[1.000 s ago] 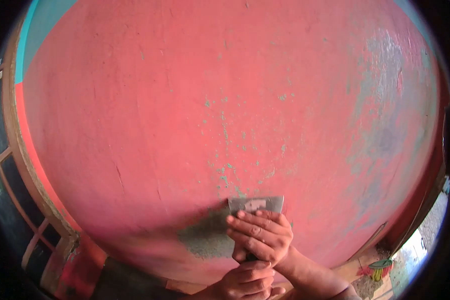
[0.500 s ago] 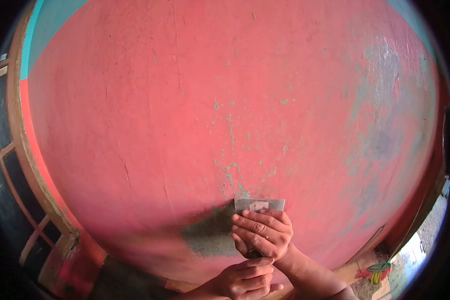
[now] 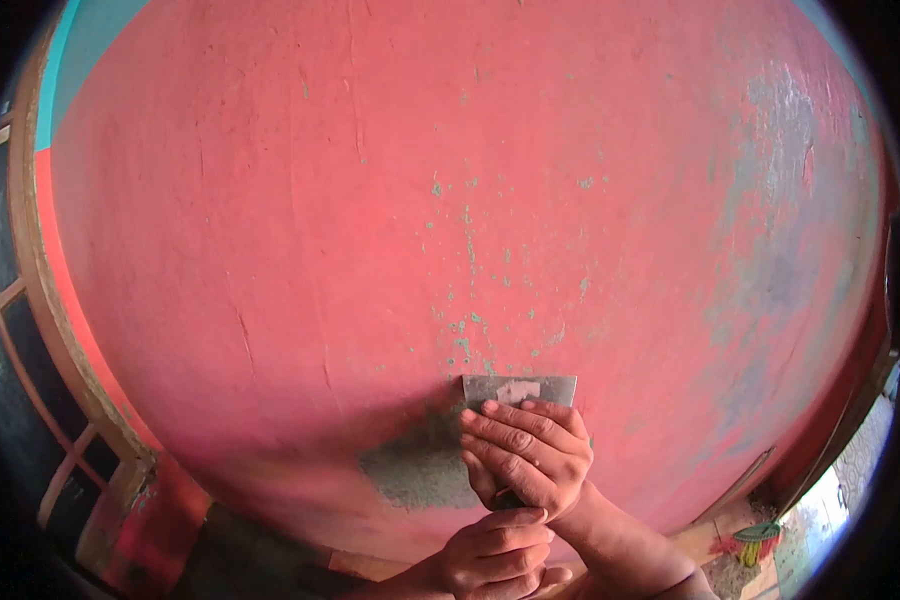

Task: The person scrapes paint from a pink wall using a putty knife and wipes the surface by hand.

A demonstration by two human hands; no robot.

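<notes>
The scraper (image 3: pixel 518 389) sits flat against the pink wall (image 3: pixel 350 200), low down and a little right of the middle. Its grey metal blade points up. The right hand (image 3: pixel 522 455) lies over the bottom of the blade. Its fingers (image 3: pixel 505 425) are close together and a little bent, and they press the scraper to the wall. The thumb is hidden. The left hand (image 3: pixel 495 555) is just under the right hand and touches it. It is closed tight in a fist around the handle, which is almost all covered.

Just left of the hands is a rough grey patch (image 3: pixel 415 470) with no paint. Above the blade, small green spots (image 3: pixel 470 260) dot the wall. A wooden window frame (image 3: pixel 32 290) runs down the left edge.
</notes>
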